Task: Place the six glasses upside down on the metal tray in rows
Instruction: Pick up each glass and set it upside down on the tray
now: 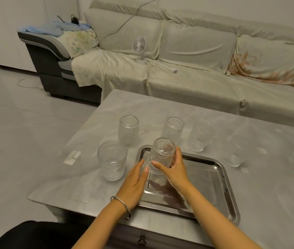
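Your right hand grips the ribbed glass over the metal tray: base up, long axis tilted away. Your left hand lies open, fingertips at its rim. Rim-to-tray contact hidden.

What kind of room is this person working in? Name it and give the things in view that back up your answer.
Most likely a home living room. A long sofa draped in pale covers stands behind a low table with a drawer knob at its front, a small desk fan sits on the sofa seat, and the floor is tiled.
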Available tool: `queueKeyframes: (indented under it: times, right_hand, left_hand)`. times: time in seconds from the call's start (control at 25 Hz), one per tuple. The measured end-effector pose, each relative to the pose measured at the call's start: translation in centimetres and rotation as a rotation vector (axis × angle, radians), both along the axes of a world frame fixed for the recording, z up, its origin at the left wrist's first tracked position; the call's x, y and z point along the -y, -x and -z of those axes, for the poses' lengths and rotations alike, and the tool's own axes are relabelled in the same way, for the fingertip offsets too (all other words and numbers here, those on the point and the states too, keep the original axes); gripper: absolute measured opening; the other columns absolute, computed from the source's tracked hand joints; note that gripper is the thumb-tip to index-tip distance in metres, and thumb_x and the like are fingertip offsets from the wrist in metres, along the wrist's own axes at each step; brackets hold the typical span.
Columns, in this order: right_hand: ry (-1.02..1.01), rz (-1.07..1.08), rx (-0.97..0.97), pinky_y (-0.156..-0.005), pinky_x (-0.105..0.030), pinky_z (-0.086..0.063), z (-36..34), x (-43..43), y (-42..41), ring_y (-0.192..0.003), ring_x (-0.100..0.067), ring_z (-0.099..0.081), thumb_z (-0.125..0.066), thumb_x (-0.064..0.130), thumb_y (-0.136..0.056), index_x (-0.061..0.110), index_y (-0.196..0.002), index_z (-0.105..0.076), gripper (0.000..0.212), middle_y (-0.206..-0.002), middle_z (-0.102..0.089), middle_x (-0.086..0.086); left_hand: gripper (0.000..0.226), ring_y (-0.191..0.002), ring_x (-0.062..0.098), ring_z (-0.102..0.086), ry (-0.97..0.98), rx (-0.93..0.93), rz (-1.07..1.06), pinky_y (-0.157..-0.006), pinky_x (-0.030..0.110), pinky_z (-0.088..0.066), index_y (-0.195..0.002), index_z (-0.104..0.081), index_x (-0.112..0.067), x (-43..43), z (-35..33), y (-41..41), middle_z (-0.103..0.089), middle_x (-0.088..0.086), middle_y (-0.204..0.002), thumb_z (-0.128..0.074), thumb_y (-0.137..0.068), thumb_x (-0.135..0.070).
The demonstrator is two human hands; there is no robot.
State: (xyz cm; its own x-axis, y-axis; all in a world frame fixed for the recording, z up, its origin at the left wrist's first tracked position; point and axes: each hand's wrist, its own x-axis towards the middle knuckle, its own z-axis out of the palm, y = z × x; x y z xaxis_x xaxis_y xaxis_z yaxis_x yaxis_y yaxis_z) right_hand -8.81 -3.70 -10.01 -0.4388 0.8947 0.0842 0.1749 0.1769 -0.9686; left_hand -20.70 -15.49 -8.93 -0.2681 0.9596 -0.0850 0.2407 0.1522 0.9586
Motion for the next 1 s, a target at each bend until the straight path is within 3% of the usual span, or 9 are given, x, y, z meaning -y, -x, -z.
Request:
queueKeyframes:
  times: [0.2,0.32,0.4,0.56,0.68,0.76,0.84,1.0]
  right_hand:
    - [0.038,-0.039,0.020,-0.086,-0.011,-0.048,-0.7,0.3,-0.3,-0.117,-0.003,-0.054,-0.081,0.029,-0.069,0.038,-0.129,-0.033,0.077,-0.125,-0.052,0.018]
    - [0.039,-0.052,0.016,-0.102,-0.022,-0.039,-2.5,0.4,-1.1,-0.127,-0.005,-0.044,-0.075,0.046,-0.067,0.035,-0.136,-0.031,0.083,-0.138,-0.044,0.014]
    - [-0.008,-0.042,0.010,-0.108,-0.026,-0.031,-4.3,0.5,-1.5,-0.129,-0.003,-0.037,-0.069,0.052,-0.067,0.034,-0.139,-0.030,0.084,-0.140,-0.038,0.015]
    - [-0.078,-0.071,-0.002,-0.107,-0.024,-0.028,-7.0,1.4,-1.6,-0.130,-0.002,-0.035,-0.060,0.056,-0.072,0.040,-0.135,-0.030,0.072,-0.141,-0.036,0.017]
    - [-0.093,-0.099,0.027,-0.106,-0.026,-0.030,-7.7,2.3,-1.6,-0.130,-0.002,-0.034,-0.056,0.060,-0.072,0.045,-0.132,-0.030,0.066,-0.140,-0.035,0.020]
    - [-0.077,-0.104,0.039,-0.106,-0.026,-0.030,-7.7,2.8,-1.7,-0.131,-0.004,-0.034,-0.055,0.061,-0.072,0.044,-0.133,-0.032,0.068,-0.139,-0.036,0.019]
    - [-0.070,-0.087,0.052,-0.106,-0.026,-0.030,-7.7,3.2,-2.0,-0.133,-0.006,-0.034,-0.054,0.062,-0.072,0.039,-0.136,-0.033,0.071,-0.142,-0.037,0.016]
    - [-0.059,-0.063,0.049,-0.109,-0.029,-0.030,-8.5,3.8,-2.9,-0.135,-0.008,-0.035,-0.054,0.061,-0.071,0.035,-0.137,-0.035,0.073,-0.146,-0.038,0.010]
  left_hand:
    - [0.054,-0.130,0.000,-0.026,-0.001,0.017,-0.007,-0.106,0.018,-0.020,-0.140,-0.025,-0.030,0.7,-1.3,0.0,-0.030,-0.009,-0.148,-0.028,-0.090,-0.049]
    - [0.040,-0.118,-0.005,-0.045,-0.062,0.019,0.058,-0.090,0.003,-0.034,-0.118,-0.043,-0.047,1.8,-4.2,0.7,-0.051,-0.023,-0.126,-0.034,-0.080,-0.058]
    - [0.036,-0.108,-0.007,-0.053,-0.156,-0.030,0.037,-0.083,0.001,-0.040,-0.109,-0.049,-0.049,2.4,-6.8,1.7,-0.057,-0.024,-0.115,-0.040,-0.075,-0.059]
    - [0.042,-0.113,-0.002,-0.049,-0.294,-0.402,-0.133,-0.096,0.019,-0.040,-0.119,-0.050,-0.034,2.3,-9.6,4.6,-0.056,-0.016,-0.121,-0.057,-0.080,-0.046]
    - [0.073,-0.132,0.020,-0.032,-0.018,-0.660,-0.162,-0.106,0.037,-0.032,-0.135,-0.035,-0.026,1.7,-8.8,6.4,-0.040,-0.001,-0.142,-0.067,-0.074,-0.045]
    - [0.089,-0.134,0.027,-0.028,0.147,-0.666,-0.178,-0.107,0.043,-0.032,-0.141,-0.024,-0.023,1.3,-7.6,6.8,-0.030,0.003,-0.148,-0.071,-0.070,-0.046]
    - [0.094,-0.130,0.029,-0.036,0.192,-0.662,-0.218,-0.102,0.044,-0.039,-0.142,-0.021,-0.020,1.1,-6.7,7.1,-0.031,0.005,-0.147,-0.073,-0.068,-0.045]
    - [0.089,-0.113,0.027,-0.052,0.043,-0.588,-0.348,-0.090,0.041,-0.050,-0.135,-0.034,-0.023,1.7,-7.3,7.1,-0.042,0.006,-0.135,-0.077,-0.061,-0.047]
